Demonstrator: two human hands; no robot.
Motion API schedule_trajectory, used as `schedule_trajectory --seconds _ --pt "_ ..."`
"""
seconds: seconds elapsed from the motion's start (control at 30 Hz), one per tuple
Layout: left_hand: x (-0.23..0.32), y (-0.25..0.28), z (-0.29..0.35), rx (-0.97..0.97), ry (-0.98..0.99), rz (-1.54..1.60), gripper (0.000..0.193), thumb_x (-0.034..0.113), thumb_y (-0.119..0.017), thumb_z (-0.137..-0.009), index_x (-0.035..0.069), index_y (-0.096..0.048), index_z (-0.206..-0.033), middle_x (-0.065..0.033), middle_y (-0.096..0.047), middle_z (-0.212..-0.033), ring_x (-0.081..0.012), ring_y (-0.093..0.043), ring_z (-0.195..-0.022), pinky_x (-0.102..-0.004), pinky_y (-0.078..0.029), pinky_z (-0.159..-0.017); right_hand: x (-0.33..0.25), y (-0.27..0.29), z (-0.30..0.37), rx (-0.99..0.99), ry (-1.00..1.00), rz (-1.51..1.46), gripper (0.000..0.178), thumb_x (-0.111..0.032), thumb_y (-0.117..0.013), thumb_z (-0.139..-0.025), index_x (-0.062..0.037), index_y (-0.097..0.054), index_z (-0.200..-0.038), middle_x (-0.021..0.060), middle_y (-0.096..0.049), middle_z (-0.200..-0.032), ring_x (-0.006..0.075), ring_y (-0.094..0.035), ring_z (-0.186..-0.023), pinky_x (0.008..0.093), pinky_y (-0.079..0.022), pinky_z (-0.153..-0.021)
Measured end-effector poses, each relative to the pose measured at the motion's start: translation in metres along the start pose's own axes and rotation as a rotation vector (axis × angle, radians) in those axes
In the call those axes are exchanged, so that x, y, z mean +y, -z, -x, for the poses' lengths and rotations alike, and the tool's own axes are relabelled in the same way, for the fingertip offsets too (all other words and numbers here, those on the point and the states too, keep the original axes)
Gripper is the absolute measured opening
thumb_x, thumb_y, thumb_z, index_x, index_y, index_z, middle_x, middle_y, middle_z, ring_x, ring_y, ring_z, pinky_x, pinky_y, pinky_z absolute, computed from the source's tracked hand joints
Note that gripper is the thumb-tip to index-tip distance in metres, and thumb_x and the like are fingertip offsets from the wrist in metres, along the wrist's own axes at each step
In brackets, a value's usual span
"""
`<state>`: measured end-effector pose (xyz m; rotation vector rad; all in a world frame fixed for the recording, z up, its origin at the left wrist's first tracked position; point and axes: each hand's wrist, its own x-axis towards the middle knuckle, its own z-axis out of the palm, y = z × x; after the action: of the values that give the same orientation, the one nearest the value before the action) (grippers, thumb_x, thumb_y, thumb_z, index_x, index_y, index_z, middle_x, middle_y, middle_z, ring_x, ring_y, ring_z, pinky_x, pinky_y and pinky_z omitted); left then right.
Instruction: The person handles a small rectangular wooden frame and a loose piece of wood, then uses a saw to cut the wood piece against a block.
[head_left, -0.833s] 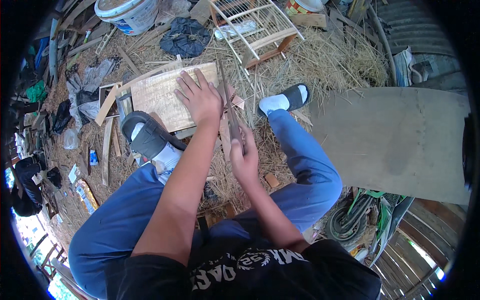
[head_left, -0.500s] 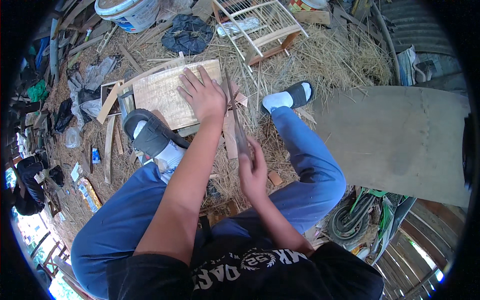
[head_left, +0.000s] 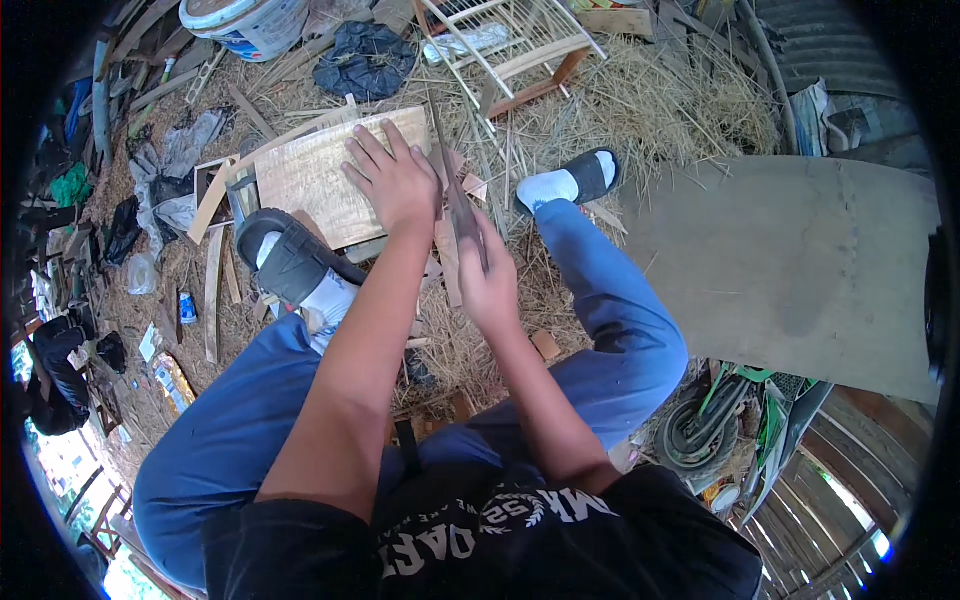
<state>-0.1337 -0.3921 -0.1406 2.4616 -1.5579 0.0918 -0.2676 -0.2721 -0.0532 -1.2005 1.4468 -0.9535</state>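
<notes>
My left hand (head_left: 398, 188) lies flat with spread fingers on a pale wooden board (head_left: 305, 190), near its right edge. My right hand (head_left: 488, 282) is closed round the handle of a handsaw (head_left: 455, 190). The long, narrow blade points away from me along the board's right edge; I cannot tell how deep it sits in the wood. My left foot, in a black slide sandal (head_left: 290, 258), rests at the board's near left corner. Something low under the board is mostly hidden.
My right foot in a sandal (head_left: 592, 175) stands on straw. Beyond are a slatted wooden frame (head_left: 540, 65), a black plastic bag (head_left: 365, 62) and a white bucket (head_left: 245, 25). A flat grey sheet (head_left: 780, 260) lies right, near a green wheeled machine (head_left: 700, 435). Wood strips (head_left: 215, 295) lie left.
My right hand has pushed forward, away from me, carrying the saw along the board's right edge. The left hand keeps its place on the board; the whole view has shifted slightly.
</notes>
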Motion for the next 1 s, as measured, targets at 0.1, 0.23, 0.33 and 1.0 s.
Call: schedule_trajectory --seconds 0.1,0.23,0.33,1.0 --pt "0.000 -0.001 0.000 0.003 -0.001 -0.017 0.061 0.034 -0.043 -0.106 0.007 -0.034 -0.161 -0.0275 -0.022 -0.168 -0.0475 -0.018 -0.156 -0.0639 -0.012 -0.125 0.002 -0.001 -0.013 -0.026 -0.019 -0.080 0.053 -0.011 -0.053 -0.101 0.0043 -0.046 -0.151 0.0157 -0.069 -0.122 0.0159 -0.065 -0.098 0.0313 -0.051 -0.091" --pt "-0.003 -0.003 0.002 0.013 0.007 -0.035 0.060 0.035 -0.042 -0.107 0.009 -0.035 -0.161 -0.0271 -0.024 -0.168 -0.0468 -0.018 -0.156 -0.0643 -0.013 -0.125 0.013 0.016 0.049 -0.011 0.089 -0.055 0.055 -0.006 -0.053 -0.100 0.0037 -0.044 -0.154 0.0116 -0.069 -0.124 0.0150 -0.063 -0.091 0.0310 -0.052 -0.085" --pt "0.000 0.002 0.003 -0.017 0.004 -0.037 0.062 0.033 -0.043 -0.106 0.006 -0.033 -0.162 -0.0281 -0.021 -0.168 -0.0476 -0.017 -0.156 -0.0630 -0.010 -0.126 0.006 0.019 0.041 -0.064 -0.127 -0.107 0.055 -0.005 -0.053 -0.100 0.0015 -0.045 -0.155 0.0145 -0.069 -0.128 0.0189 -0.067 -0.105 0.0322 -0.051 -0.094" --pt "-0.004 -0.005 0.004 0.008 -0.010 -0.002 0.063 0.035 -0.045 -0.106 0.007 -0.035 -0.161 -0.0284 -0.022 -0.168 -0.0480 -0.017 -0.156 -0.0641 -0.010 -0.125 0.007 0.002 0.022 -0.062 -0.022 -0.078 0.054 -0.008 -0.050 -0.100 0.0049 -0.045 -0.152 0.0219 -0.064 -0.133 0.0211 -0.062 -0.113 0.0343 -0.046 -0.099"
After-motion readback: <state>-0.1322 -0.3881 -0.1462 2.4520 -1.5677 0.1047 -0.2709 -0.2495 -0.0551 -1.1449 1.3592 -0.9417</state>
